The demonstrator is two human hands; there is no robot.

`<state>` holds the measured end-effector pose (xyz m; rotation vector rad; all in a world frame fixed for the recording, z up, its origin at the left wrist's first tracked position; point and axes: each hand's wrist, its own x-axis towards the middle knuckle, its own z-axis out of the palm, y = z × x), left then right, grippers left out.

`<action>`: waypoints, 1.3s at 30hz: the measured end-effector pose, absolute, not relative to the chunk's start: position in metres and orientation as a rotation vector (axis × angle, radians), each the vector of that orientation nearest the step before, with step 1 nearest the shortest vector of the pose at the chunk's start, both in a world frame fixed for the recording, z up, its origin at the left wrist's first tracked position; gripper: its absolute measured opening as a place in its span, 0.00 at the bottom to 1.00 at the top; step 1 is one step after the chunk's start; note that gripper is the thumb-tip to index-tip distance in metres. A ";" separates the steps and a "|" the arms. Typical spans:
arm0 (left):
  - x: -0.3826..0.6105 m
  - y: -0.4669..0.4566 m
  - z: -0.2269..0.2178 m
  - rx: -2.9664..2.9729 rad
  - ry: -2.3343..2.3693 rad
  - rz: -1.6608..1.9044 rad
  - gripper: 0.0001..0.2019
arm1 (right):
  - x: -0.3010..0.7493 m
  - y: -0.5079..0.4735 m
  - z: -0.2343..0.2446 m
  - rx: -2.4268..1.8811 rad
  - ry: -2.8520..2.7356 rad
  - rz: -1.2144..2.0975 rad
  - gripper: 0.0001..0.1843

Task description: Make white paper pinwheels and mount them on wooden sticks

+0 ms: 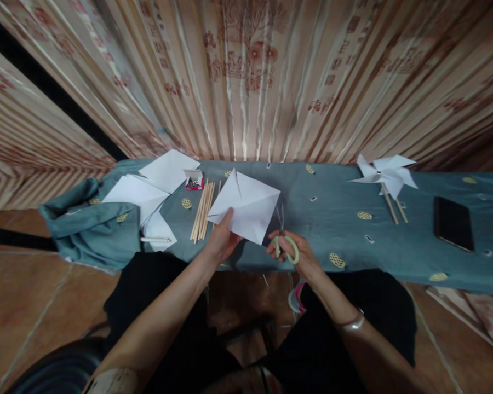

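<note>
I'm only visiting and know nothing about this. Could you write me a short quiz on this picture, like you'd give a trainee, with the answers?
1. Which tool do the right-hand fingers hold?
2. True or false: in the picture, the red box is farther left than the pinwheel.
3. Fill in the blank: the left-hand fingers hold white ____.

Key:
1. Scissors
2. True
3. Paper
</note>
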<state>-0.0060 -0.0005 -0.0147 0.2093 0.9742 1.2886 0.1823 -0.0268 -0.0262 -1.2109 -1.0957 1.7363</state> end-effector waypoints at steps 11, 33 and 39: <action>-0.015 0.010 -0.002 0.139 0.966 1.398 0.13 | 0.179 -0.042 -0.026 -1.160 -1.418 2.035 0.26; -0.002 0.003 -0.010 0.191 0.952 1.388 0.17 | 0.178 -0.042 -0.024 -1.206 -1.389 2.011 0.24; -0.001 0.004 -0.011 0.189 0.968 1.394 0.15 | 0.177 -0.042 -0.025 -1.206 -1.389 2.015 0.24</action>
